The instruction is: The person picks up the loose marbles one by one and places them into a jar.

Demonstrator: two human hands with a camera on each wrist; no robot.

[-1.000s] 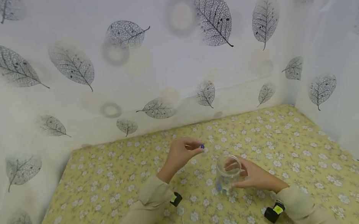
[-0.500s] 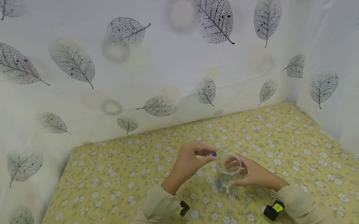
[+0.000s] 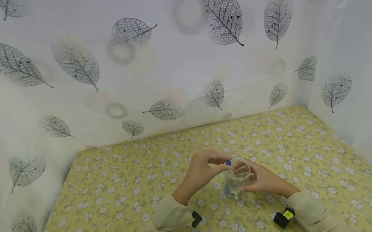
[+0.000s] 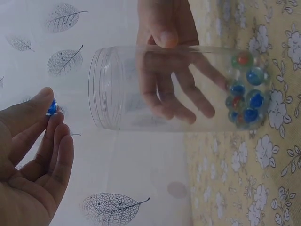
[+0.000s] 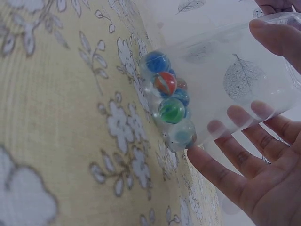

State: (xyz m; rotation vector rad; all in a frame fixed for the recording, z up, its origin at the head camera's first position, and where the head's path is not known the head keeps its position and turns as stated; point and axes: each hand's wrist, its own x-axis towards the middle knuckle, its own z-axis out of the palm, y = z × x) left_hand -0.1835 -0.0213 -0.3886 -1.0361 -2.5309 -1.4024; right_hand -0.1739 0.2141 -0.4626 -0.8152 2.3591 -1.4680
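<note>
Between thumb and fingertips my left hand (image 3: 204, 171) pinches a blue marble (image 4: 52, 107), just at the left side of the jar's open mouth. A clear jar (image 3: 237, 180) stands upright on the cloth, without a lid. Several glass marbles (image 5: 171, 110) lie at its bottom, blue, green and orange-red ones among them. My right hand (image 3: 264, 179) holds the jar from its right side, thumb on the near side and fingers curved round the far wall, as the left wrist view (image 4: 169, 61) shows through the plastic.
A yellow cloth with white flowers (image 3: 127, 181) covers the table. Behind it and on both sides hang pale curtains (image 3: 165, 75) printed with dark leaves. A black wrist device (image 3: 283, 217) sits under the right sleeve.
My left hand has moved right and slightly nearer with the blue marble, from left of the jar to its rim. The right hand and the jar have stayed in place.
</note>
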